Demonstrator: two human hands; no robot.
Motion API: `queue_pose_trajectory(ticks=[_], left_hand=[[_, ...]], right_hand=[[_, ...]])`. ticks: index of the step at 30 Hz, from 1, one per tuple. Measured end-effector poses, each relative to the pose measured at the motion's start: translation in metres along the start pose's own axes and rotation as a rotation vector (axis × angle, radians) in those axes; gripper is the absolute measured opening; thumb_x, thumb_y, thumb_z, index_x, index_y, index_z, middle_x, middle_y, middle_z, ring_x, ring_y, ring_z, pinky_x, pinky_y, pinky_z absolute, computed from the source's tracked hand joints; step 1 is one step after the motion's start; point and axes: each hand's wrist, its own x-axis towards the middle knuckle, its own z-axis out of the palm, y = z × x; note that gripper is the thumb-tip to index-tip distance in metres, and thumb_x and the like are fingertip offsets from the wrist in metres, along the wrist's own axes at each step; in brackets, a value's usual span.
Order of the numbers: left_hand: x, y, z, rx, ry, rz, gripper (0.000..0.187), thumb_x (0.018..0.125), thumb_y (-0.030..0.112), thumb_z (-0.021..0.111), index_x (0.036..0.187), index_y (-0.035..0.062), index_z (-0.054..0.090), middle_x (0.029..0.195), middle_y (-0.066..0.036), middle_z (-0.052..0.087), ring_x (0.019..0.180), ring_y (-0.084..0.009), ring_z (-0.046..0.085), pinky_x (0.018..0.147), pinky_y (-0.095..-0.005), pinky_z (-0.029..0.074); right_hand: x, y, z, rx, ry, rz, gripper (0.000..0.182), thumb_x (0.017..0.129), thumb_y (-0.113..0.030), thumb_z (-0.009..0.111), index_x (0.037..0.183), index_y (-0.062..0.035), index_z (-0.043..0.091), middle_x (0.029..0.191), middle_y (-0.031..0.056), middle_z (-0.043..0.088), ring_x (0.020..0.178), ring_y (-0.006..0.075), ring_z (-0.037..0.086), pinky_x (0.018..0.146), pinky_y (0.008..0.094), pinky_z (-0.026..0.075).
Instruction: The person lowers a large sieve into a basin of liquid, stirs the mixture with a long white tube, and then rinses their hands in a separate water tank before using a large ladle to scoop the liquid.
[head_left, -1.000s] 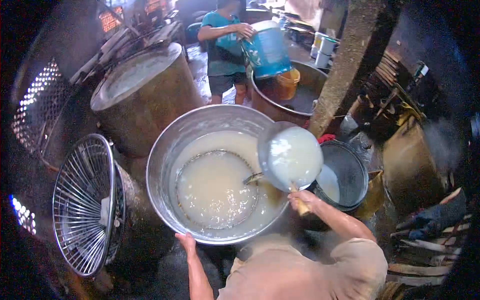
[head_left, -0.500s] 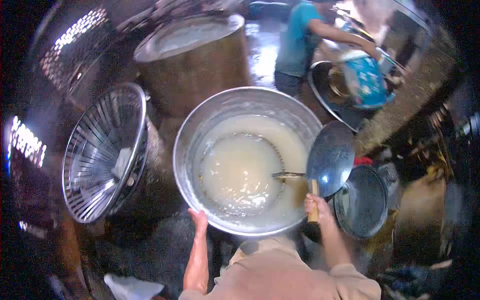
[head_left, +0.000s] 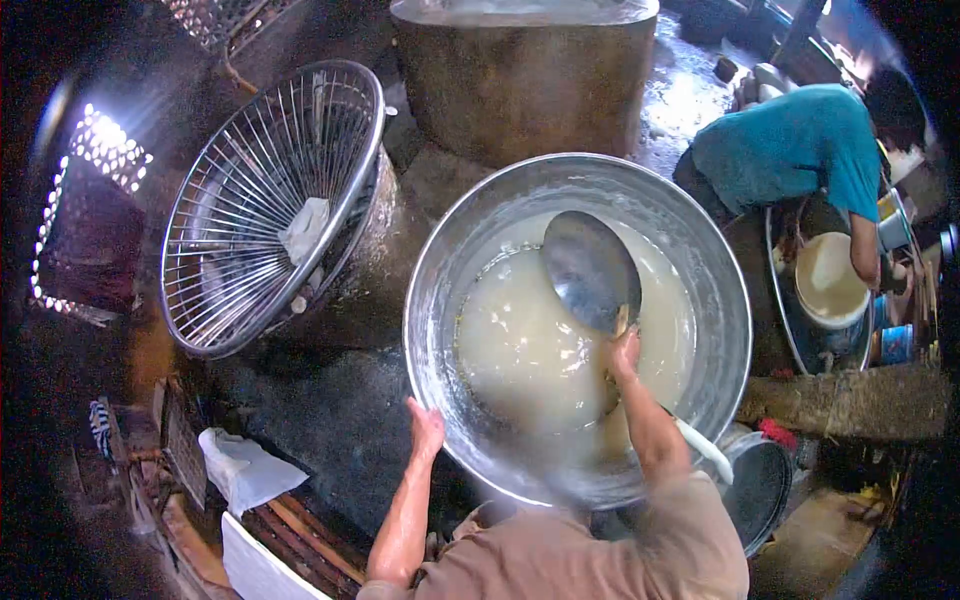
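A large round metal basin holds cloudy whitish liquid. My right hand is closed around the short wooden handle of a big, shallow metal scoop. The scoop's bowl hangs over the liquid, inside the basin's outline. At the near left rim, my left hand grips the basin's edge, one digit sticking up and the other fingers partly hidden. A white handle crosses the near right rim under my right forearm.
A metal-ribbed basket stands tilted at the left. Behind the basin is a big brown vat. At the right, a person in a teal shirt bends over a bucket. A dark round tub sits near right.
My right hand has swung the scoop from outside the right rim in over the liquid. My left hand stays at the rim. The view has shifted, and the person at right now bends lower.
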Motion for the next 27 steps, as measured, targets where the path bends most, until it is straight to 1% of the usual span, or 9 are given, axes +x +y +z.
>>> queue_pose_trajectory(ticks=[5,9,10,11,15,17,18,20,27], left_hand=[[-0.009,0.028,-0.01,-0.025,-0.016,-0.046,0.047,0.079,0.005,0.045,0.118,-0.0065,0.022,0.102,-0.028,0.049,0.093,-0.0386,0.053,0.081,-0.0409,0.04],[-0.011,0.021,-0.006,0.059,0.009,0.019,0.047,0.082,0.008,0.045,0.119,-0.0055,0.021,0.106,-0.029,0.047,0.098,-0.0392,0.051,0.084,-0.0414,0.039],[-0.013,0.024,-0.008,0.061,0.013,0.007,0.047,0.082,0.008,0.045,0.119,-0.0055,0.021,0.106,-0.029,0.047,0.098,-0.0392,0.051,0.084,-0.0414,0.039],[-0.012,0.032,-0.01,0.022,-0.013,-0.04,0.049,0.082,0.01,0.045,0.121,-0.0066,0.019,0.108,-0.03,0.046,0.101,-0.0395,0.049,0.087,-0.041,0.037],[-0.017,0.019,-0.009,-0.002,-0.052,-0.085,0.058,0.083,0.013,0.045,0.126,-0.0098,0.012,0.115,-0.031,0.041,0.109,-0.0397,0.043,0.093,-0.0389,0.033],[-0.015,0.015,-0.007,0.008,-0.059,-0.118,0.061,0.084,0.014,0.045,0.127,-0.0107,0.01,0.117,-0.031,0.039,0.111,-0.0392,0.041,0.095,-0.0384,0.032],[-0.016,0.014,-0.007,0.021,-0.075,-0.161,0.063,0.084,0.014,0.045,0.127,-0.0116,0.008,0.119,-0.032,0.037,0.113,-0.0388,0.04,0.096,-0.0378,0.03],[-0.014,0.003,-0.007,-0.022,-0.054,0.041,0.062,0.084,0.014,0.045,0.127,-0.0119,0.009,0.12,-0.032,0.036,0.114,-0.0388,0.038,0.097,-0.0375,0.029],[0.0,-0.001,-0.003,-0.015,-0.093,0.11,0.058,0.079,0.008,0.048,0.122,-0.0117,0.016,0.115,-0.032,0.039,0.107,-0.0393,0.044,0.092,-0.0385,0.034]], right_hand=[[0.017,0.018,0.037,-0.111,-0.004,0.01,0.039,0.065,-0.02,0.067,0.092,0.0031,0.05,0.083,0.024,0.059,0.08,0.0404,0.057,0.07,0.0458,0.046],[-0.02,0.073,0.091,-0.109,-0.353,-0.074,0.025,0.07,-0.027,0.061,0.079,-0.0044,0.056,0.07,0.0144,0.059,0.062,0.0297,0.059,0.051,0.0393,0.046],[-0.02,0.146,0.151,0.544,-0.783,-0.009,0.025,0.072,-0.027,0.061,0.08,-0.004,0.054,0.068,0.0113,0.058,0.061,0.0258,0.058,0.05,0.0378,0.046],[-0.02,0.216,0.209,1.079,-1.217,0.328,0.025,0.074,-0.026,0.06,0.082,-0.0036,0.053,0.066,0.0082,0.056,0.059,0.022,0.057,0.048,0.0362,0.046],[-0.124,0.143,0.173,1.389,-0.973,0.428,0.016,0.073,-0.022,0.061,0.07,-0.0077,0.054,0.06,0.0042,0.053,0.051,0.0178,0.052,0.044,0.03,0.043],[-0.137,0.115,0.19,0.814,-0.957,0.541,0.012,0.072,-0.015,0.061,0.067,-0.006,0.054,0.059,0.0044,0.053,0.049,0.0167,0.05,0.043,0.0304,0.042],[-0.148,0.105,0.191,0.819,-0.957,0.527,0.012,0.072,-0.015,0.061,0.067,-0.006,0.054,0.059,0.0044,0.053,0.049,0.0167,0.05,0.043,0.0304,0.042],[-0.178,0.072,0.159,0.589,-0.939,0.188,0.009,0.071,-0.01,0.061,0.07,-0.0024,0.056,0.058,0.005,0.052,0.047,0.0159,0.049,0.043,0.0306,0.042],[-0.228,-0.003,0.057,0.99,-1.009,0.485,0.017,0.072,-0.012,0.064,0.072,-0.0009,0.052,0.055,0.0055,0.051,0.042,0.0144,0.047,0.041,0.0265,0.043]])
